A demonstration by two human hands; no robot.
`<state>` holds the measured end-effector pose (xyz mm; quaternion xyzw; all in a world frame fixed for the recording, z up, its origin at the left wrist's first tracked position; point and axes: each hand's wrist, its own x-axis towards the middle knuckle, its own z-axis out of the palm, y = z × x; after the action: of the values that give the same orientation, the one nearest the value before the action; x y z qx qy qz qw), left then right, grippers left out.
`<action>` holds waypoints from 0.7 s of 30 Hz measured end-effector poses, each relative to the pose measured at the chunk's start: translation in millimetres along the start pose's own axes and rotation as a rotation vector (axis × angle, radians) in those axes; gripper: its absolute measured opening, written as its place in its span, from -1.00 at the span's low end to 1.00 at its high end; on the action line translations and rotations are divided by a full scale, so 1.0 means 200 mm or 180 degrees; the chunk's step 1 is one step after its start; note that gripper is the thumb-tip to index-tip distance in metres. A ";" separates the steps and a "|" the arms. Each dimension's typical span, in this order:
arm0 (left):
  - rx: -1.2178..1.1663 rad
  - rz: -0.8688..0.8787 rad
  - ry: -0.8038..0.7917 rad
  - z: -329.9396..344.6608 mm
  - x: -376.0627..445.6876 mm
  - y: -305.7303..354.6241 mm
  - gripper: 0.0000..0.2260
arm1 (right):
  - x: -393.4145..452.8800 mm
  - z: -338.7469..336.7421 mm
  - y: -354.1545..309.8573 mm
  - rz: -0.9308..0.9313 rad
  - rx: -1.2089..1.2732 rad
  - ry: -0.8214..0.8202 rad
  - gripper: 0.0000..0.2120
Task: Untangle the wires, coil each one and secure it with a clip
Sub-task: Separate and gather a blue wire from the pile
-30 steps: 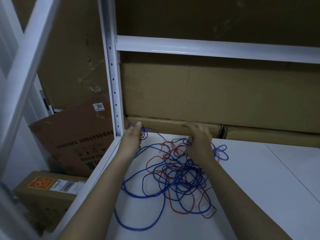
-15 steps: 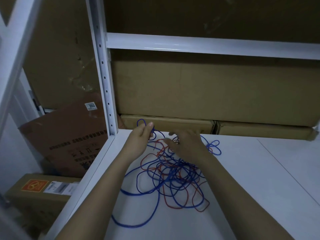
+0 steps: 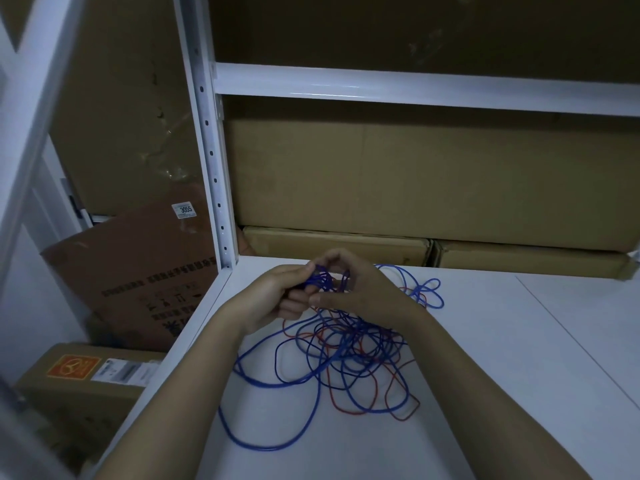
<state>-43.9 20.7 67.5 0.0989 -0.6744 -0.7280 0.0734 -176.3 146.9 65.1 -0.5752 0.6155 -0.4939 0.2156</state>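
Left hand (image 3: 277, 296) and right hand (image 3: 353, 292) meet above the white shelf (image 3: 519, 358), fingers curled, pinching gathered loops of blue wire (image 3: 323, 282). The remaining blue strands lie tangled with red wire (image 3: 398, 412) on the shelf, just beneath the wrists.

Dim, bluish light, glare streak along the shelf beam (image 3: 381, 85), wide-angle bending at edges.
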 end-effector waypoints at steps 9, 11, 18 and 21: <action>0.1175 0.0404 0.0694 -0.01 -0.02 0.03 -0.73 | 0.02 0.05 0.03 0.0282 0.0587 0.0729 -0.89; 0.1538 0.0489 0.0709 -0.01 -0.03 0.04 -0.75 | 0.01 0.03 0.02 0.0412 0.0717 0.0717 -0.87; 0.1425 -0.0063 0.0453 -0.02 -0.04 0.03 -0.49 | 0.00 -0.01 0.00 0.0483 0.0081 0.0342 -0.83; 0.2307 -0.0157 0.0456 0.04 -0.03 0.01 -0.34 | 0.00 0.00 0.01 0.0424 -0.0310 0.0296 -0.85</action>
<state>-40.8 29.3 69.9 0.1854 -0.8790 -0.4347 0.0630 -178.3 146.2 63.0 -0.5192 0.6850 -0.4741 0.1909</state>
